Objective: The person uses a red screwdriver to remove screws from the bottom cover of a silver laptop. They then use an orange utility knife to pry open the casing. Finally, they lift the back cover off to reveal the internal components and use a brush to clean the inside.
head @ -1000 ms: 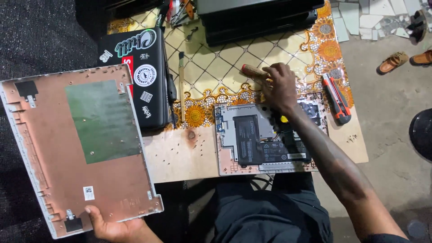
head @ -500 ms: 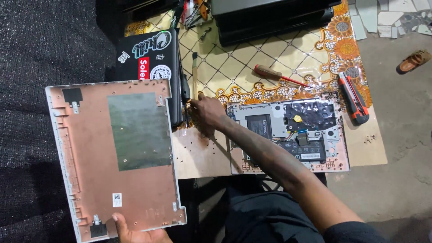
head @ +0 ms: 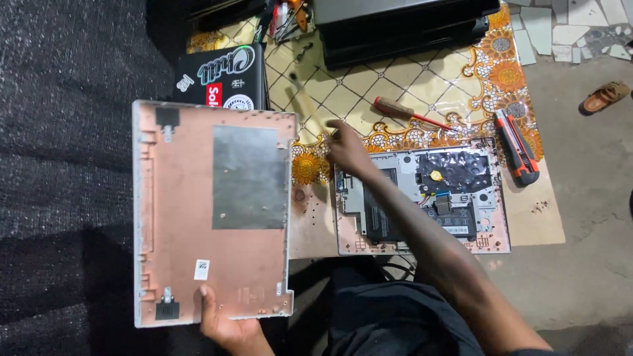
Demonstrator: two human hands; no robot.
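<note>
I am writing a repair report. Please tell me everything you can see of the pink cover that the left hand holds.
The cover is a flat rectangular laptop bottom panel, inner side up, pink-copper with a pale rim. A grey foil square sits on its upper middle, with a small white sticker and dark corner fittings lower down. The left hand grips its near edge. It lies level, left of the open laptop, partly over a black laptop.

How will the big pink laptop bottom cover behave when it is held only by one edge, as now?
The pink cover is probably light: the left hand holds it up alone by its near edge. It looks like a thin, wide shell, so it may flex or twist somewhat. Its smooth surface could slip from such a small grip.
</note>
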